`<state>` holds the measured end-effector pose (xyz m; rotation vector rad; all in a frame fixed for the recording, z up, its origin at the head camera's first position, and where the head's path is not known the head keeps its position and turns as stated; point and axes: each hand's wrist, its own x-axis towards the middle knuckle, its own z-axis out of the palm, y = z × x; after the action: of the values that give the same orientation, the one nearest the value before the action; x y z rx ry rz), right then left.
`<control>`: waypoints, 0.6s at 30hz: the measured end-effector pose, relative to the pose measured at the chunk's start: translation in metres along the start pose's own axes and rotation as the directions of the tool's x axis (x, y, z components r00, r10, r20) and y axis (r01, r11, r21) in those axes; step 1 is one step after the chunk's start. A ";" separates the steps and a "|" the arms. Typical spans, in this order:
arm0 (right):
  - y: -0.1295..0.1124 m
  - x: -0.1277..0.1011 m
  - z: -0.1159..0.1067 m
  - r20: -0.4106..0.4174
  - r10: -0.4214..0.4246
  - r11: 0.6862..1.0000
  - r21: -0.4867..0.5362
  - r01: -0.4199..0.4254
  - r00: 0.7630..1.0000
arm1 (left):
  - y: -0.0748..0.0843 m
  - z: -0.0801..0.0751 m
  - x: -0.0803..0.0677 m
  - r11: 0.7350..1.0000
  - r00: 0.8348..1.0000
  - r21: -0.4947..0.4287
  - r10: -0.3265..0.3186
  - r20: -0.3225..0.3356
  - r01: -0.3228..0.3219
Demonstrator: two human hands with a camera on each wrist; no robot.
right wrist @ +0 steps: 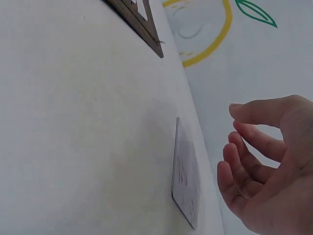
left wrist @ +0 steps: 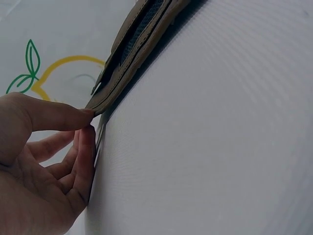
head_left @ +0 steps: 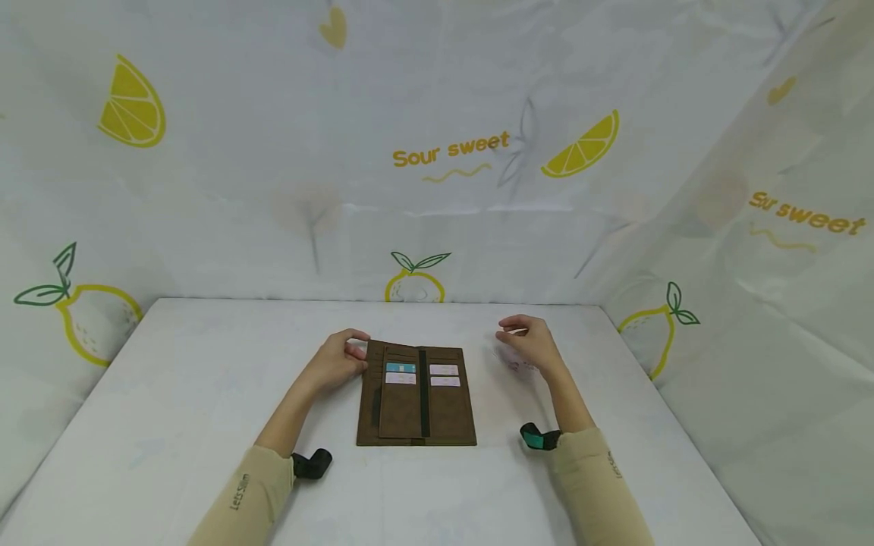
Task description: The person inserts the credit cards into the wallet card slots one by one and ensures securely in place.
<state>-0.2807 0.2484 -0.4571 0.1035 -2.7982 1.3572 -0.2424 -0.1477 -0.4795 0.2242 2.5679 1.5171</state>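
A brown long wallet [head_left: 416, 398] lies open flat on the white table [head_left: 205, 394], with several cards [head_left: 400, 372] tucked in its slots. My left hand [head_left: 355, 346] pinches the wallet's far left corner; in the left wrist view the thumb and forefinger [left wrist: 90, 120] meet at that corner of the wallet [left wrist: 129, 56], lifting it slightly. My right hand [head_left: 509, 332] hovers to the right of the wallet with loosely curled fingers and holds nothing. Just under it a pale card [head_left: 514, 364] lies flat on the table. The right wrist view shows this card [right wrist: 183, 182] beside the hand [right wrist: 235, 128].
White cloth walls printed with lemons [head_left: 580, 148] close in the table at the back and on both sides. Black and green wrist straps [head_left: 539, 437] sit on both forearms. The wallet's corner [right wrist: 142, 27] shows at the top of the right wrist view.
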 end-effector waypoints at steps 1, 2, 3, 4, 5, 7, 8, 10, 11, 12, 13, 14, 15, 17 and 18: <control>0.004 0.000 -0.002 -0.006 0.005 1.000 -0.008 -0.005 1.000 | 0.000 0.000 0.000 1.000 1.000 -0.001 -0.002 0.000 0.002; 0.007 0.000 -0.004 -0.007 0.007 1.000 -0.019 -0.007 1.000 | 0.001 0.000 0.000 1.000 1.000 -0.003 -0.004 -0.002 0.004; 0.010 -0.001 -0.006 -0.005 0.010 0.999 -0.030 -0.010 1.000 | 0.001 0.000 0.000 1.000 1.000 -0.003 -0.003 -0.001 0.003; 0.013 -0.001 -0.008 -0.002 0.014 0.999 -0.040 -0.014 1.000 | 0.001 0.000 -0.001 1.000 1.000 -0.002 -0.003 -0.002 0.003; 0.015 -0.002 -0.009 0.000 0.023 0.999 -0.047 -0.023 1.000 | 0.001 0.000 -0.001 1.000 1.000 -0.002 -0.002 -0.001 0.002; 0.018 -0.003 -0.011 0.012 0.039 0.997 -0.064 -0.038 0.999 | 0.001 0.000 -0.001 1.000 1.000 0.000 -0.002 -0.004 0.002; 0.018 -0.004 -0.011 0.021 0.049 0.996 -0.070 -0.047 0.999 | 0.001 0.000 -0.002 1.000 1.000 0.001 -0.001 -0.005 0.001; 0.019 -0.005 -0.012 0.036 0.071 0.994 -0.086 -0.067 0.997 | 0.001 0.000 -0.002 1.000 1.000 0.004 -0.002 -0.005 0.002; 0.019 -0.006 -0.012 0.045 0.081 0.992 -0.096 -0.077 0.996 | 0.001 0.000 -0.002 1.000 1.000 0.003 0.000 -0.005 0.000; 0.019 -0.006 -0.012 0.054 0.090 0.990 -0.110 -0.084 0.994 | 0.001 0.000 -0.002 1.000 1.000 0.004 -0.001 -0.005 0.001; 0.018 -0.007 -0.011 0.062 0.098 0.988 -0.123 -0.090 0.993 | 0.001 0.000 -0.002 1.000 1.000 0.003 0.000 -0.005 0.000; 0.017 -0.008 -0.011 0.069 0.102 0.986 -0.143 -0.091 0.992 | 0.001 0.001 -0.001 1.000 1.000 0.003 0.001 -0.005 -0.001; 0.017 -0.008 -0.011 0.079 0.102 0.983 -0.161 -0.089 0.992 | 0.000 0.001 -0.001 1.000 1.000 0.004 0.001 -0.004 -0.001; 0.015 -0.009 -0.011 0.090 0.104 0.977 -0.196 -0.085 0.990 | 0.000 0.001 -0.001 1.000 1.000 0.002 0.003 -0.006 -0.003; 0.014 -0.009 -0.010 0.093 0.100 0.974 -0.215 -0.078 0.991 | -0.001 0.001 0.000 1.000 1.000 0.001 0.002 -0.006 -0.002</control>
<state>-0.2724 0.2657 -0.4625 0.0435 -3.0477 1.0902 -0.2419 -0.1469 -0.4808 0.2232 2.5738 1.5199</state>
